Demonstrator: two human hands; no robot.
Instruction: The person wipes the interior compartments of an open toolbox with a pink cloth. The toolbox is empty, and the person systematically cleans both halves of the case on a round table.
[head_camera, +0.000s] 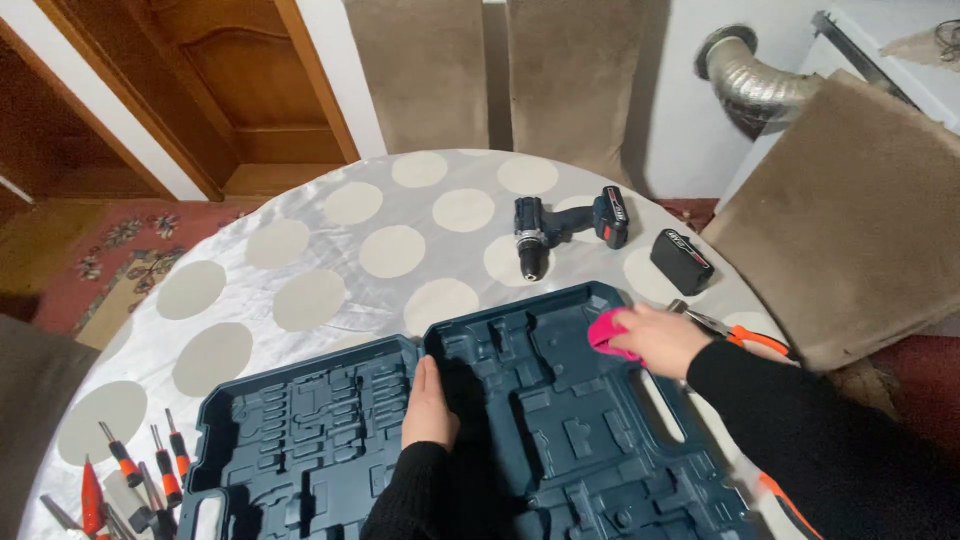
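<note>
An open dark blue moulded tool case (300, 440) lies on the round table in front of me, both halves empty. My left hand (429, 408) rests flat on the case at the hinge between the halves. My right hand (660, 338) presses a pink cloth (604, 331) against the far right rim of the right half. Beyond the case lie a dark blue cordless drill (560, 228) and a separate black battery pack (681, 261).
The table wears a grey cloth with cream dots (300, 240). Orange-handled pliers (745, 338) lie by my right wrist. Several orange-and-black screwdrivers (150, 468) sit at the front left. Chairs (850, 210) stand behind and to the right.
</note>
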